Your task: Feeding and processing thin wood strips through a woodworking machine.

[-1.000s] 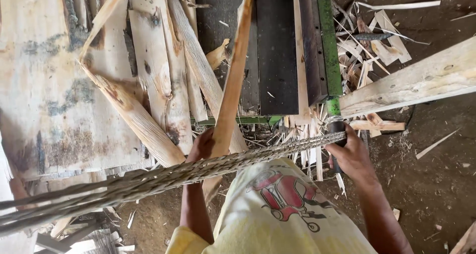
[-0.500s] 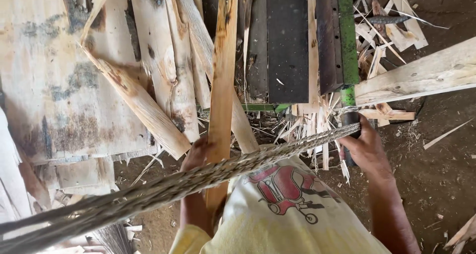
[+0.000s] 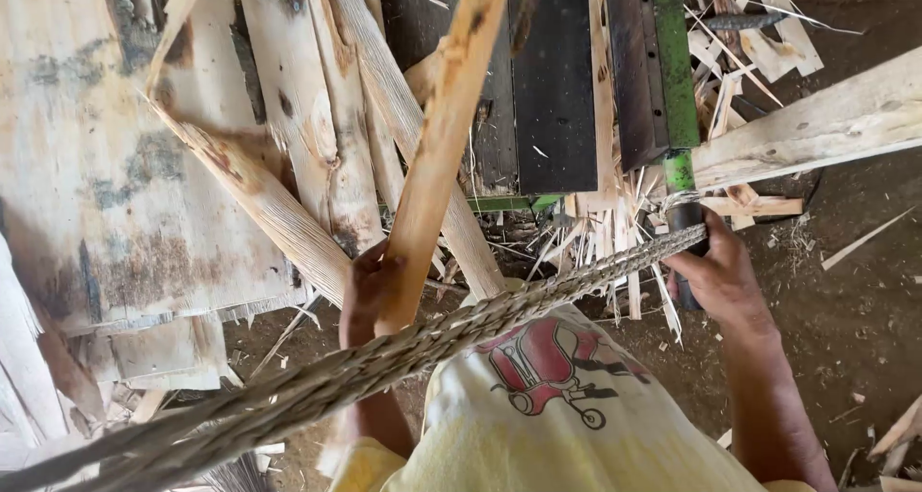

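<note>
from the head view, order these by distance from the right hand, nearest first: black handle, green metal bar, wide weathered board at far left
1. black handle: gripped in the right hand.
2. green metal bar: just above the hand.
3. wide weathered board: far left, beyond the left hand.

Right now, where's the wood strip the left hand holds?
Head view, centre-left: wood strip rises from the left hand, beside the dark machine bed.

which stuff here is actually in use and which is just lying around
In use:
- wooden slat, gripped by the left hand
- black handle of the green lever, gripped by the right hand

Lying about:
- stacked planks
- wood splinters
- braided rope
- pale beam
</note>
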